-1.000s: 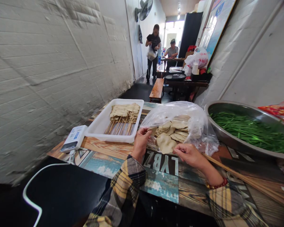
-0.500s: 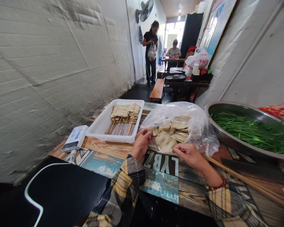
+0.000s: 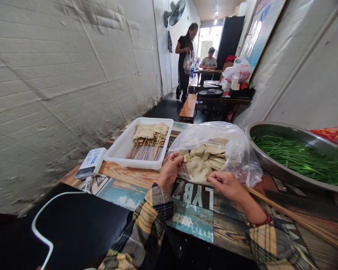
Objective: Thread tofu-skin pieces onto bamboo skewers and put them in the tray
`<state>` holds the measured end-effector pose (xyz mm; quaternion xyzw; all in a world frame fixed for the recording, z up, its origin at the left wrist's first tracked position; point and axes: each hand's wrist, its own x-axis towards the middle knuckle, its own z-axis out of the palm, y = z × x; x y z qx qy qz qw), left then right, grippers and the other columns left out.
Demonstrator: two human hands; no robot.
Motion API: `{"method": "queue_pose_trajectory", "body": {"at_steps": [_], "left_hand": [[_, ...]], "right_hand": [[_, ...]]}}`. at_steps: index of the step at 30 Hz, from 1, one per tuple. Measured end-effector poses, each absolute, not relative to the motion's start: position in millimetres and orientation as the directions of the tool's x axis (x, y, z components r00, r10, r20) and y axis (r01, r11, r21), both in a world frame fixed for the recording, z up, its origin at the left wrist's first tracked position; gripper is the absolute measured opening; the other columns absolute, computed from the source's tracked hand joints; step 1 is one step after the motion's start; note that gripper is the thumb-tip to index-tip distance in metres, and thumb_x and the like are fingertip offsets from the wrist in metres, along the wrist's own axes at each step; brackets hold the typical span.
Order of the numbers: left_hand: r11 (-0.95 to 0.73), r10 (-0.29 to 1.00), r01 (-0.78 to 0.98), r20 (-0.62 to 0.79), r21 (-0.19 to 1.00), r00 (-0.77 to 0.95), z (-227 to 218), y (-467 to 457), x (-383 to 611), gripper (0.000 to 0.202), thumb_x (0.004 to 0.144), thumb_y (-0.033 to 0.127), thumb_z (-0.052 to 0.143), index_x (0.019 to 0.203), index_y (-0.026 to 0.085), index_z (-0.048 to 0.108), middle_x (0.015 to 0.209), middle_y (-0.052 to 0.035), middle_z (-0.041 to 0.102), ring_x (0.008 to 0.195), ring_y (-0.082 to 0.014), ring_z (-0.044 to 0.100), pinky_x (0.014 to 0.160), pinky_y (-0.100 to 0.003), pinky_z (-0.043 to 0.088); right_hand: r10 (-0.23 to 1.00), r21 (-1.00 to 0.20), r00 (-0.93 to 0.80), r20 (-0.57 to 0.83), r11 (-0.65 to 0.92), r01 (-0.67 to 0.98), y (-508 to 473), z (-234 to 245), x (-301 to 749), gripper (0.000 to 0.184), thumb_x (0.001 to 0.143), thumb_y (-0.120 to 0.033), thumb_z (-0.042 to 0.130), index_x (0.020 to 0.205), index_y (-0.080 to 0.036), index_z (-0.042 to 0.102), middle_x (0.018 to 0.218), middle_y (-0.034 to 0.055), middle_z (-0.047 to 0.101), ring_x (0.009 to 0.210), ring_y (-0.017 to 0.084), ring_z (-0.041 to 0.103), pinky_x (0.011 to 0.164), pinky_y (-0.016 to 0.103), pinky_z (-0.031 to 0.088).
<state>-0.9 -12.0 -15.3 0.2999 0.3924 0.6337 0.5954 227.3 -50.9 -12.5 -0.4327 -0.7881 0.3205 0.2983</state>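
Note:
My left hand [image 3: 171, 170] is closed in a pinch at the left side of a clear plastic bag [image 3: 205, 131]. What its fingertips hold, if anything, I cannot make out. Pale, flat, round slices [image 3: 198, 168] lie heaped in the bag's mouth between my hands. My right hand [image 3: 228, 184] pinches close to the front slice, its fingertips too small to show what is in them. Thin wooden sticks [image 3: 293, 215] lie on the table, running out from behind my right wrist. To the left, a white tray [image 3: 112, 157] holds skewered pale slices [image 3: 150, 131], sticks pointing toward me.
A white device [image 3: 91, 163] with a white cable [image 3: 45, 213] sits at the table's left. On the right stands a metal basin [image 3: 250, 129] of green stalks [image 3: 295, 157]. Beyond the table are a bench [image 3: 188, 107], a standing person [image 3: 184, 56] holding a bag, and a seated person [image 3: 210, 62].
The view has shifted slightly. My hands stay almost where they were, both still pinching near the slices. The standing person in the background has turned and leaned to the right.

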Motion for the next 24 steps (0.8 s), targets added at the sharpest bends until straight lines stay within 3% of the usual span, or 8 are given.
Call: {"method": "queue_pose_trajectory", "body": {"at_steps": [7, 16, 24], "left_hand": [[0.025, 0.985, -0.534, -0.112, 0.845, -0.130, -21.1, -8.0, -2.2, 0.032, 0.056, 0.032, 0.084, 0.075, 0.014, 0.065, 0.063, 0.0014, 0.062, 0.051, -0.0081, 0.052, 0.050, -0.022, 0.037], [0.079, 0.983, -0.561, -0.158, 0.824, -0.094, -19.8, -10.5, -2.5, 0.029, 0.055, 0.029, 0.084, 0.072, 0.015, 0.064, 0.061, 0.0015, 0.062, 0.050, -0.0090, 0.053, 0.051, -0.023, 0.038], [0.084, 0.986, -0.552, -0.150, 0.829, -0.076, -22.8, -9.5, -1.4, 0.027, 0.056, 0.028, 0.083, 0.068, 0.014, 0.063, 0.060, 0.0016, 0.060, 0.050, -0.0082, 0.051, 0.051, -0.022, 0.037]], "right_hand": [[0.864, -0.749, -0.460, 0.202, 0.440, 0.496, -50.1, -11.4, 228.5, 0.027, 0.089, -0.029, 0.048, 0.069, -0.017, 0.062, 0.054, -0.0023, 0.054, 0.051, 0.012, 0.049, 0.053, 0.024, 0.035], [0.849, -0.750, -0.486, 0.205, 0.456, 0.479, -50.1, -8.2, 230.7, 0.029, 0.089, -0.033, 0.049, 0.070, -0.018, 0.064, 0.060, 0.0003, 0.060, 0.054, 0.013, 0.052, 0.053, 0.024, 0.038], [0.838, -0.750, -0.506, 0.203, 0.465, 0.470, -49.4, -6.7, 232.3, 0.032, 0.090, -0.035, 0.049, 0.068, -0.017, 0.064, 0.056, -0.0006, 0.058, 0.052, 0.013, 0.050, 0.054, 0.025, 0.038]]}}
